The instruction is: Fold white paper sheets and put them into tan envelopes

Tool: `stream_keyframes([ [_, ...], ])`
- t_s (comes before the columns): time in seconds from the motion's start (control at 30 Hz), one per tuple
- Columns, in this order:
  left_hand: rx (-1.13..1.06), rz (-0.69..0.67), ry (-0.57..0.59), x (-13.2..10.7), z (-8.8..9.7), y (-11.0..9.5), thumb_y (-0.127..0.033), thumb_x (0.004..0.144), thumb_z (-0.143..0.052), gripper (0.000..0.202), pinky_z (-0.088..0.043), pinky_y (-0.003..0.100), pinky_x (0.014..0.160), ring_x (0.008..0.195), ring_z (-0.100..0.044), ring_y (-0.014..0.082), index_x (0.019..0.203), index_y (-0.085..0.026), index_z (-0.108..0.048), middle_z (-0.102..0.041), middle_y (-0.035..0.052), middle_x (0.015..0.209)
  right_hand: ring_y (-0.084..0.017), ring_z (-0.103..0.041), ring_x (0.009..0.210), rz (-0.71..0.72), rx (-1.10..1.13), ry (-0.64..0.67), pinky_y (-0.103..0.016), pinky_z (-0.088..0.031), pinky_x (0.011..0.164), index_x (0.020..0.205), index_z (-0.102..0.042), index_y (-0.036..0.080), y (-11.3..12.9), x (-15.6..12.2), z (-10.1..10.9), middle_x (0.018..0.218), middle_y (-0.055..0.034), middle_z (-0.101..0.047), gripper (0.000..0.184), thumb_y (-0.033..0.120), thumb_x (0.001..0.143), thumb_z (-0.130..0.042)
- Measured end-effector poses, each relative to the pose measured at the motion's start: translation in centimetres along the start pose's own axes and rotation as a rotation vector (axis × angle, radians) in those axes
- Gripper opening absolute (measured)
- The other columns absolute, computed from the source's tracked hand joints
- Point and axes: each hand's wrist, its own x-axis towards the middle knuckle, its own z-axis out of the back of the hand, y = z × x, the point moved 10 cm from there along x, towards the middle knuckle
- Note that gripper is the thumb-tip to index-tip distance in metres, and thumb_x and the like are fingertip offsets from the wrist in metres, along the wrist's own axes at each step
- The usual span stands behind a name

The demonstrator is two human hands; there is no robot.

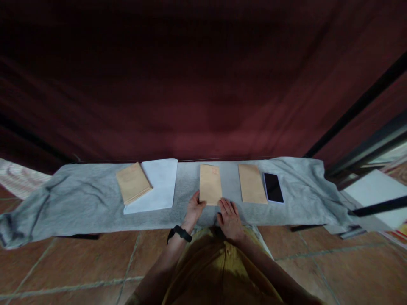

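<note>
A brown paper envelope (210, 184) with small red print at its upper right lies upright in front of me on the grey cloth. My left hand (194, 208) grips its lower left corner, thumb on top and fingers along the side edge. The fingers of my right hand (229, 216) are stretched out, their tips resting at the envelope's lower right corner. To the right lies a second brown envelope (252, 184), with no print visible. On the left, a stack of brown envelopes (132, 182) sits tilted on white paper sheets (163, 186).
A dark-screened phone (274, 187) lies right of the second envelope. The grey cloth (85, 195) covers a narrow bench against a dark red surface (203, 106). Black metal bars (356, 106) slant at the right. Tiled floor (95, 262) shows below.
</note>
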Motion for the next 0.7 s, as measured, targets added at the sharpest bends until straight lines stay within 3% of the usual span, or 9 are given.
stream_keyframes([
  [0.07, -0.106, 0.009, 0.023, -0.3, -0.3, -0.9, -0.015, 0.082, -0.060, 0.055, -0.060, 0.035, 0.083, 0.094, -0.073, 0.0216, 0.137, -0.014, -0.057, -0.077, 0.0077, 0.109, -0.028, -0.057, 0.132, -0.013, 0.011, 0.009, -0.046, -0.043, 0.112, 0.148, -0.052, 0.015, 0.2, 0.7, 0.3, 0.145, -0.0135, -0.062, 0.049, 0.023, 0.100, -0.047],
  [0.17, -0.266, 0.041, 0.067, -1.0, -1.0, -2.6, -0.021, 0.080, -0.066, 0.055, -0.058, 0.033, 0.081, 0.085, -0.071, 0.0193, 0.135, -0.013, -0.061, -0.076, 0.0052, 0.095, -0.028, -0.066, 0.115, -0.098, 0.112, 0.034, -0.042, -0.051, 0.100, 0.143, -0.058, 0.018, -0.3, 2.1, 0.6, 0.130, -0.0150, -0.069, 0.044, 0.026, 0.101, -0.047],
  [0.23, -0.323, 0.040, 0.091, -1.4, -1.4, -3.8, -0.031, 0.084, -0.070, 0.055, -0.057, 0.032, 0.082, 0.085, -0.070, 0.0180, 0.136, -0.016, -0.062, -0.074, 0.0041, 0.093, -0.026, -0.069, 0.102, -0.252, 0.355, 0.023, -0.039, -0.053, 0.091, 0.131, -0.066, 0.021, -1.9, 2.7, 0.8, 0.118, -0.0145, -0.073, 0.037, 0.028, 0.101, -0.046],
  [0.3, -0.366, 0.049, 0.097, -1.9, -1.6, -4.3, -0.043, 0.089, -0.067, 0.055, -0.057, 0.032, 0.087, 0.096, -0.070, 0.0189, 0.138, -0.019, -0.061, -0.074, 0.0071, 0.105, -0.024, -0.071, 0.092, -0.422, 0.630, -0.013, -0.035, -0.054, 0.084, 0.110, -0.073, 0.022, -3.9, 2.9, 0.6, 0.104, -0.0124, -0.074, 0.029, 0.034, 0.101, -0.048],
  [0.4, -0.415, 0.149, 0.059, -2.6, -1.8, -2.9, -0.053, 0.093, -0.062, 0.060, -0.059, 0.034, 0.088, 0.106, -0.070, 0.0211, 0.143, -0.020, -0.057, -0.070, 0.0113, 0.122, -0.022, -0.071, 0.077, -0.562, 0.852, -0.052, -0.034, -0.056, 0.075, 0.085, -0.069, 0.022, -5.6, 2.6, 0.1, 0.081, -0.0075, -0.072, 0.039, 0.050, 0.100, -0.046],
  [0.53, -0.508, 0.306, 0.113, -3.4, -3.8, 0.0, -0.048, 0.087, -0.071, 0.074, -0.061, 0.035, 0.079, 0.089, -0.074, 0.0210, 0.149, -0.018, -0.047, -0.075, 0.0083, 0.100, -0.021, -0.070, 0.063, -0.653, 1.045, -0.030, -0.036, -0.060, 0.066, 0.083, -0.066, 0.022, -5.7, 1.6, -1.5, 0.069, -0.0053, -0.071, 0.052, 0.066, 0.096, -0.042],
  [0.7, -0.502, 0.308, 0.170, -3.2, -5.4, 1.1, -0.036, 0.084, -0.071, 0.067, -0.059, 0.033, 0.067, 0.066, -0.070, 0.0172, 0.146, -0.019, -0.050, -0.074, 0.0008, 0.079, -0.024, -0.073, 0.063, -0.706, 1.233, 0.036, -0.038, -0.062, 0.062, 0.078, -0.067, 0.021, -4.5, 0.2, -3.7, 0.069, -0.0082, -0.074, 0.059, 0.077, 0.087, -0.050],
])
